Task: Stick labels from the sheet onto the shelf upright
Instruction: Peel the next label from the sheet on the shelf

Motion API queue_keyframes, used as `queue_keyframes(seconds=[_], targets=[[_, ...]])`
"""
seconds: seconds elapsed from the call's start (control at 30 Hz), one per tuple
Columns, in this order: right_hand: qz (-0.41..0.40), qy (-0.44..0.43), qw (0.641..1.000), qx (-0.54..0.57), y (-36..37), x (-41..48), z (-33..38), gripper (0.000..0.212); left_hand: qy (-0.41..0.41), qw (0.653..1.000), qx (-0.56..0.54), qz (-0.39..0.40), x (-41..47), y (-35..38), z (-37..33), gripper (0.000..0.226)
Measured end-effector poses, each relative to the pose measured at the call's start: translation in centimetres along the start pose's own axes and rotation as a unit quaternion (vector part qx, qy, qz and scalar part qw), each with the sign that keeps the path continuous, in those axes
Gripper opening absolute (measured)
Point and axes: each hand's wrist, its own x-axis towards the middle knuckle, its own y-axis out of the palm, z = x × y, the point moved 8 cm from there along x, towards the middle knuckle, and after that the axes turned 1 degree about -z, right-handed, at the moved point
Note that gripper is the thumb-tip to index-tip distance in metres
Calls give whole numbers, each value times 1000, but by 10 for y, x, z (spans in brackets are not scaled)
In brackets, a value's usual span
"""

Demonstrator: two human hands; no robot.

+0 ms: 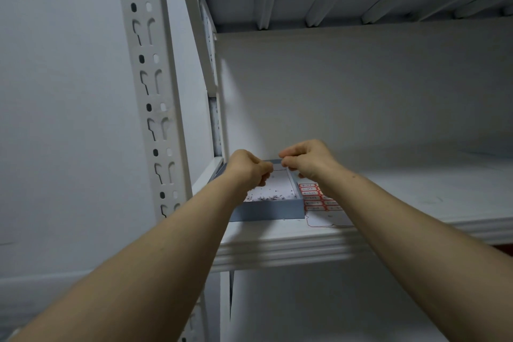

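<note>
Over the shallow blue rectangular tray (266, 209), left hand (247, 166) and right hand (308, 159) sit close together, fingers curled; whether they pinch anything I cannot tell; the red-bordered white label sheet (313, 197) lies just right of the tray; the white slotted steel upright (150, 86) stands to its left.

L hand (251, 168) + R hand (308, 159) both reach over blue-grey tray (266, 209) on white shelf board (388, 191). Fingers curled, tips nearly meeting above the tray; can't tell if anything is pinched. Small scraps (266, 197) in tray. Label sheet (313, 197), red-bordered labels, lies just right of tray, partly under R wrist. Slotted shelf upright (151, 91) at left.
</note>
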Motion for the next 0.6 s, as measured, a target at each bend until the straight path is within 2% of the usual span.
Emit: queue_keyframes(seconds=[0.23,0.3,0.47,0.6], targets=[[7,-24,1000,7,4,4,-5,28,12,999,27,24,2,6,1,19],[13,-23,1000,4,8,6,-8,27,13,998,54,3,2,1,1,22],[28,-28,999,-32,18,6,-12,18,-8,985,155,-75,4,-13,6,50],[17,-44,998,-52,19,10,-13,15,-5,986,165,-34,2,-6,8,32]])
